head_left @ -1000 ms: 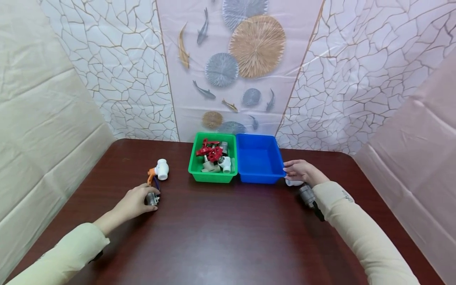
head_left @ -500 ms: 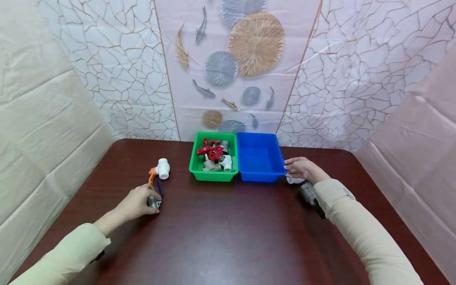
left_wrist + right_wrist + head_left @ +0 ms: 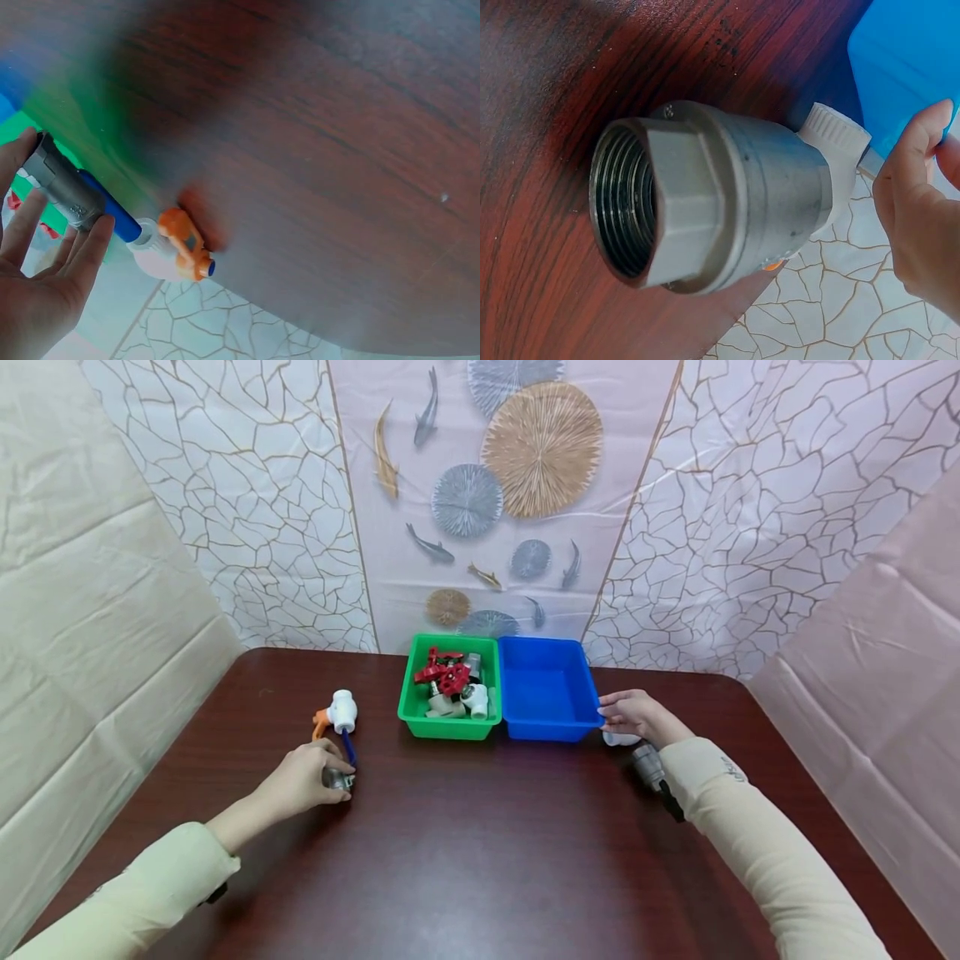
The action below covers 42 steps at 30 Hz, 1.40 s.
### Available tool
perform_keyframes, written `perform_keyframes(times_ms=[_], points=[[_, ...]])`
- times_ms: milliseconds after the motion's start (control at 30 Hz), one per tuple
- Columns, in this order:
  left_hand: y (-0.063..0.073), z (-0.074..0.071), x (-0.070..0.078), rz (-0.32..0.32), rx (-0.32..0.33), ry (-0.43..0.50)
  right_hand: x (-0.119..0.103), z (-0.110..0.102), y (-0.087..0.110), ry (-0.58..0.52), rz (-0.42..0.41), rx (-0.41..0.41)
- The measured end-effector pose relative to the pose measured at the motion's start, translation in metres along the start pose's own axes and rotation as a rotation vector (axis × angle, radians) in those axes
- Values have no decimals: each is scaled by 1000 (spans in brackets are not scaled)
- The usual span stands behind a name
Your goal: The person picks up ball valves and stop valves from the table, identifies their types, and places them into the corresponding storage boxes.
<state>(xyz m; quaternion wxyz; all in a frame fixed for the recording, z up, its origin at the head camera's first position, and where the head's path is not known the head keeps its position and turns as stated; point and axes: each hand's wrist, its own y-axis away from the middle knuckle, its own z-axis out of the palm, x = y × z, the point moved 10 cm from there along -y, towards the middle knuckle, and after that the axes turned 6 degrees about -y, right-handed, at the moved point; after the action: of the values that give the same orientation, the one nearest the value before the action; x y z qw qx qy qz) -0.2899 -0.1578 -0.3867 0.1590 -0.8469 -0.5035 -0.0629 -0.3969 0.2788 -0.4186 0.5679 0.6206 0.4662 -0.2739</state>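
Patterned wall covering [image 3: 262,527], printed with crackle lines, fish and round discs, is seen behind a dark reddish-brown table [image 3: 480,835]. At its far side two trays are set side by side, rims meeting. By the green tray [image 3: 448,729] a mixed heap is held: red handles [image 3: 453,680] uppermost, a white fitting [image 3: 476,702] and beige and grey pieces among them. Bare floor is shown inside the blue tray [image 3: 547,693].

On the table's left side, a grey metal fitting [image 3: 64,184] is pinched between the thumb and fingers of the left hand [image 3: 302,778]. Alongside it a blue bar [image 3: 349,747] is seen, extended toward a white valve [image 3: 342,712] with an orange handle [image 3: 320,723]; whether bar and fitting are joined cannot be told.

The near right corner of the blue tray is gripped by the right hand [image 3: 636,716], thumb and fingers closed on the rim. Near its wrist a large metal valve [image 3: 705,195] is placed, threaded mouth exposed, partly covered by the sleeve [image 3: 701,768] in the head view. Just beyond, a white ribbed piece [image 3: 836,157] is partly hidden.
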Motion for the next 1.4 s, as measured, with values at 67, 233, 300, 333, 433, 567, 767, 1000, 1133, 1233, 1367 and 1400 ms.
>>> perform_keyframes(times_ms=[67,233,300,333,433,567,767,1000,1133,1233,1367,1400], points=[[-2,-2,2,7,-1,15,-1,1,1,8,-2,4],[-5,-3,9,28,-17,31,-3,2,2,38,1,18],[-6,-5,13,52,-15,20,-3,2,2,41,6,25],[-7,-5,14,64,-15,19,-3,1,2,39,6,27],[-10,-8,21,108,-11,5,-2,0,1,19,5,28],[-15,-11,29,137,-16,-2,-2,-1,2,4,0,34],[-26,-19,38,155,-13,7,-3,0,2,29,0,47],[-40,-29,55,201,-18,8,-5,1,1,32,-7,52],[-49,-30,69,220,-36,-7,-6,1,3,50,-2,64],[-57,-30,79,234,-39,-1,-7,2,4,52,-5,64],[-70,-29,95,271,-34,17,-7,2,5,45,-4,70],[-73,-29,100,279,-33,22,-6,1,5,47,-1,73]])
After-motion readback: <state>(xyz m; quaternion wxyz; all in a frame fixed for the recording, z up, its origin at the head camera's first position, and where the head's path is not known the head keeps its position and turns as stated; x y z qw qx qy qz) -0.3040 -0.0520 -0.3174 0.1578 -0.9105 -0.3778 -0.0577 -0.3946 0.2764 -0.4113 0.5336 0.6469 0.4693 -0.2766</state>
